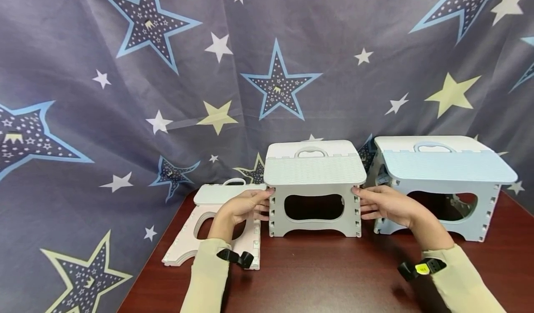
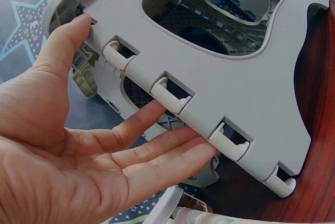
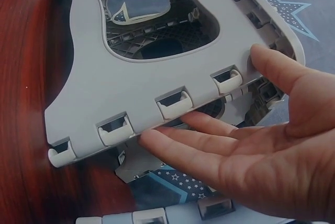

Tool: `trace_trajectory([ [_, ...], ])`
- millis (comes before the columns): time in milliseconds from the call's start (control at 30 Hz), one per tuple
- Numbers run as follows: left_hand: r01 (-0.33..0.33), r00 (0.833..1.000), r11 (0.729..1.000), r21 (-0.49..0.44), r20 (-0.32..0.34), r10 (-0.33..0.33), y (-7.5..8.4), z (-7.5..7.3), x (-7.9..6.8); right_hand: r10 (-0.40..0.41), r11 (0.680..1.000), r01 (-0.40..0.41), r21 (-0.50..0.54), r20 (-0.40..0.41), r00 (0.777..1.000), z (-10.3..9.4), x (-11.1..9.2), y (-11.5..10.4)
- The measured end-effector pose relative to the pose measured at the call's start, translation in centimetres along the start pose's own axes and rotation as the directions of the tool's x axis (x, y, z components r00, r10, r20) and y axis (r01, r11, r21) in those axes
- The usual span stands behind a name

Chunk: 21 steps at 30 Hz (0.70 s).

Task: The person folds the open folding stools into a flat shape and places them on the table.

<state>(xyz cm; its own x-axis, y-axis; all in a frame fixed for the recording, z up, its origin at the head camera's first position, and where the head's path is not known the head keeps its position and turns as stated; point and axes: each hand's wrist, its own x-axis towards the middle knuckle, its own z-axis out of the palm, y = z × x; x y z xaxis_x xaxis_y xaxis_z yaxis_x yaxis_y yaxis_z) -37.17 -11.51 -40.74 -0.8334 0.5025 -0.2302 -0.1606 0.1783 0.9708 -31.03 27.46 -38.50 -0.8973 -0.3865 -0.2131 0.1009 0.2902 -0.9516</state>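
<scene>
A grey-white folding step stool (image 1: 314,170) stands unfolded on the table, with a handle slot in its top and an oval opening in its front leg panel. My left hand (image 1: 245,207) grips the panel's left edge, thumb on the front and fingers at the hinge side, close below the top. On the opposite edge my right hand (image 1: 387,205) holds the panel the same way. In the left wrist view the fingertips of the left hand (image 2: 89,150) lie along the white hinge clips. The right wrist view shows the right hand (image 3: 256,145) at matching clips.
To the left a pink and white folding stool (image 1: 187,241) lies folded flat, partly behind my left forearm. A larger blue and white stool (image 1: 450,167) stands unfolded at the right. Behind the dark red wooden table (image 1: 317,276) hangs a star-patterned curtain (image 1: 333,104).
</scene>
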Motion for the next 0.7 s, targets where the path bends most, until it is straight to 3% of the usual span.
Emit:
trace_trajectory([
  [700, 0.008, 1.0, 1.0, 0.013, -0.012, -0.008, -0.15, 0.0, 0.01, 0.008, 1.0, -0.008, -0.012, -0.011, 1.0, -0.01, 0.33, 0.33],
])
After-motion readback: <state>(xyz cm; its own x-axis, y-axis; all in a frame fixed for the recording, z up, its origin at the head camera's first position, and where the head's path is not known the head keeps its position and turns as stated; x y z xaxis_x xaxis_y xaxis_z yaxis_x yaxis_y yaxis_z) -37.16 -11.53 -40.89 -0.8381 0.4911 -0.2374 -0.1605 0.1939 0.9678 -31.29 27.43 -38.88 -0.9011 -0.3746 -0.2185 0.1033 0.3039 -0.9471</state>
